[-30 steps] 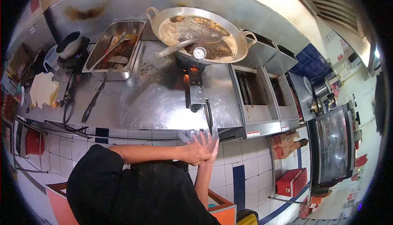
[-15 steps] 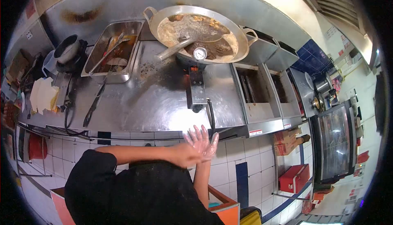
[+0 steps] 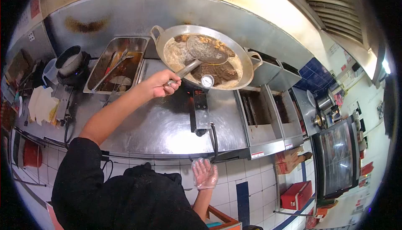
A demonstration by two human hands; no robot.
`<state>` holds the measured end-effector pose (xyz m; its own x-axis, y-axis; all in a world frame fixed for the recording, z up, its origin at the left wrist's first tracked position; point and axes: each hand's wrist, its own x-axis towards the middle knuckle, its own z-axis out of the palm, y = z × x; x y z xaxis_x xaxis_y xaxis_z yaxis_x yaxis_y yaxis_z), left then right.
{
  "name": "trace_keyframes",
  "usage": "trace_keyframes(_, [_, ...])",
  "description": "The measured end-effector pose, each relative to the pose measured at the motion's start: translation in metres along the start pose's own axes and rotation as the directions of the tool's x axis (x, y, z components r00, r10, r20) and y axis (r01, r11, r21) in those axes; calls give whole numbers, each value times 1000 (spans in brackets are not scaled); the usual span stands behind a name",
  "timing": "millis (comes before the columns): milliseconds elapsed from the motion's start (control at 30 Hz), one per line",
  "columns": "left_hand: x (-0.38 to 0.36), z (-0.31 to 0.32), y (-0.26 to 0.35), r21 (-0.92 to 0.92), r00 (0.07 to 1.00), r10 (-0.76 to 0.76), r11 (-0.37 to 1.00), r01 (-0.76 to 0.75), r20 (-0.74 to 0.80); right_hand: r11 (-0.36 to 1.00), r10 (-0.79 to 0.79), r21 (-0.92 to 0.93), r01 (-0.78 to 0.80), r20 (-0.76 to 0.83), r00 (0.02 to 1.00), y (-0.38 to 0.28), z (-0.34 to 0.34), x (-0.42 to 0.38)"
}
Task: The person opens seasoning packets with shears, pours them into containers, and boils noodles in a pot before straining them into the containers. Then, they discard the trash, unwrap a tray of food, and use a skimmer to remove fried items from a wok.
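My bare left hand (image 3: 162,83) grips the metal handle of a large round skimmer (image 3: 207,50). The skimmer's flat head rests in a wide two-eared wok (image 3: 168,35) of bubbling brown oil with dark pieces in it. A round dial thermometer (image 3: 207,81) sits at the wok's near rim. In a clear plastic glove, my right hand (image 3: 205,174) is held low in front of the counter edge, fingers stretched out and holding nothing.
Left of the wok stands a steel pan (image 3: 88,88) with tongs and brown liquid. Beyond it are a small dark pot (image 3: 69,60) and some paper sheets (image 3: 42,104). Steel fryer wells (image 3: 256,104) flank the wok's right. A control box (image 3: 200,115) projects below the wok.
My left hand has left the gloved right hand and reached up to the skimmer handle, taking hold of it. My right hand has dropped lower. The view has tilted upward.
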<state>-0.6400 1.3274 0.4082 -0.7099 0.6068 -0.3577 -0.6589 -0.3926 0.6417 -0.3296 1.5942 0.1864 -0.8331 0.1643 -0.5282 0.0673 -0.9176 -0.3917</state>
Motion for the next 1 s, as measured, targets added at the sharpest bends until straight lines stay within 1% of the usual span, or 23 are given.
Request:
trace_keyframes(33, [7, -3, 6, 48, 999, 16, 999, -15, -29, 1000, -4, 1, 4, 3, 1000, 3, 0, 1])
trace_keyframes(100, [11, -5, 12, 146, 995, 44, 989, -31, -89, 1000, -6, -28, 5, -47, 999, 11, -6, 1])
trace_keyframes(133, [9, -6, 15, 198, 993, 70, 979, -50, -97, 1000, -7, -23, 6, -47, 999, 14, -8, 1])
trace_keyframes(167, [4, -7, 17, 203, 993, 68, 978, -48, -96, 1000, 3, -28, -5, -54, 999, 17, -11, 1])
trace_keyframes(233, [-6, -10, 19, 322, 990, 120, 942, -91, -73, 999, 8, -37, -10, -57, 998, 17, -18, 1])
trace_keyframes(333, [-8, -30, 15, 300, 992, 124, 947, -111, -23, 999, 8, -50, -12, -84, 996, 19, -28, -1])
trace_keyframes(367, [-6, -32, 13, 301, 992, 125, 947, -114, -18, 999, -9, -49, 3, -114, 993, 19, -30, -1])
trace_keyframes(400, [-11, -25, 12, 325, 984, 173, 934, -150, -44, 999, -23, -48, 16, -147, 989, 18, -32, -3])
trace_keyframes(433, [-15, -19, 11, 350, 972, 223, 918, -186, -68, 999, -29, -50, 21, -147, 989, 17, -33, -4])
trace_keyframes(467, [-19, -18, 13, 351, 972, 227, 916, -192, -61, 999, -31, -48, 24, -148, 988, 15, -32, -3])
trace_keyframes(600, [-35, -23, 11, 316, 977, 214, 928, -197, -20, 997, -55, -63, 46, -153, 987, 10, -37, -3])
trace_keyframes(733, [-44, -23, 5, 295, 976, 217, 932, -211, 13, 994, -44, -104, 25, -185, 982, 8, -33, -3])
trace_keyframes(833, [-56, -13, 11, 248, 976, 218, 946, -208, -15, 993, -34, -115, 15, -162, 986, 10, -37, 2])
trace_keyframes(867, [-59, -10, 12, 246, 976, 219, 947, -208, -19, 996, -29, -91, 13, -168, 985, 11, -37, 3])
trace_keyframes(900, [-62, -6, 16, 270, 977, 211, 943, -195, -30, 998, -23, -67, 12, -171, 985, 12, -37, 5])
trace_keyframes(1000, [-66, 1, 26, 304, 981, 188, 938, -164, -50, 997, -11, -79, -2, -161, 987, 13, -35, 7])
